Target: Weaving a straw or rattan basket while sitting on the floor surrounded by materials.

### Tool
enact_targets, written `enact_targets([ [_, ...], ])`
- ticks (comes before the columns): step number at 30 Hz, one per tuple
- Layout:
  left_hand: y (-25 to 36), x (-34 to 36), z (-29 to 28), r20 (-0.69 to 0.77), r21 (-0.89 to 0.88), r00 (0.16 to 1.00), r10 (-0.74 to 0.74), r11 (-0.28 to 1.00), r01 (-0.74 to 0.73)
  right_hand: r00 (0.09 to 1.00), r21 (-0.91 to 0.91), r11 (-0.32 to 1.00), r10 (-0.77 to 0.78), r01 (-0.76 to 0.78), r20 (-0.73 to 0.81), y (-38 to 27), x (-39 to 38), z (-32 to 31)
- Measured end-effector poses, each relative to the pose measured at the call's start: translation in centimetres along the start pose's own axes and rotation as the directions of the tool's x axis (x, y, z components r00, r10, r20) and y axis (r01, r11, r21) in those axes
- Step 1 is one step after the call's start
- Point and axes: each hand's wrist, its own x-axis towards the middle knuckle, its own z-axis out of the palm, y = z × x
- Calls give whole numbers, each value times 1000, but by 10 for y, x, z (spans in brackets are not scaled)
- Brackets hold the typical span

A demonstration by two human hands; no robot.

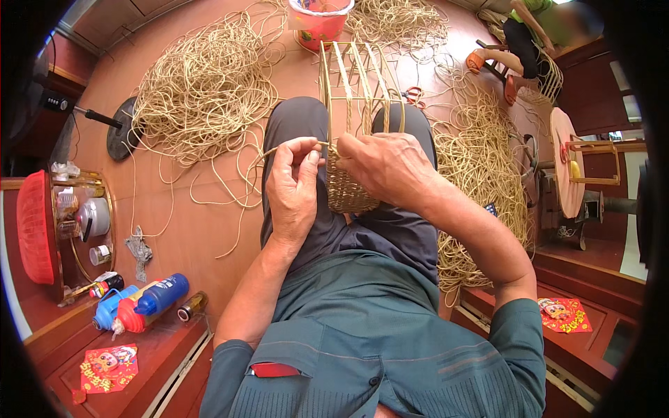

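Note:
Between my knees stands a half-woven basket (352, 195), with tan cord wound tightly round its lower part. Bare upright bars of its frame (367, 90) rise beyond the woven part. At the basket's left side my left hand (293, 188) is closed, pinching a tan cord (270, 150) between thumb and fingers. My right hand (396, 167) is curled over the top of the weave, closed where the cord meets the basket. Its fingertips are partly hidden behind the knuckles.
Loose cord piles lie at the left (209, 90) and right (481, 174). Red-handled scissors (414, 96) rest beyond my right knee, near a pink bucket (320, 24). A round black base (125, 129), flasks (164, 294) and a stool (564, 153) flank me. Another person (526, 42) sits far right.

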Motion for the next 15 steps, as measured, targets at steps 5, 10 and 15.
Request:
enact_targets([
  [5,2,1,-1,-26,244,991,135,962,-124,971,-252,952,-207,172,-118,3,7,-8],
  [10,5,4,3,-54,287,987,153,949,-131,971,-375,911,-220,169,-95,22,-12,-28],
  [15,11,12,11,140,591,854,502,649,-479,966,-437,893,-196,105,-168,50,-35,-37],
])
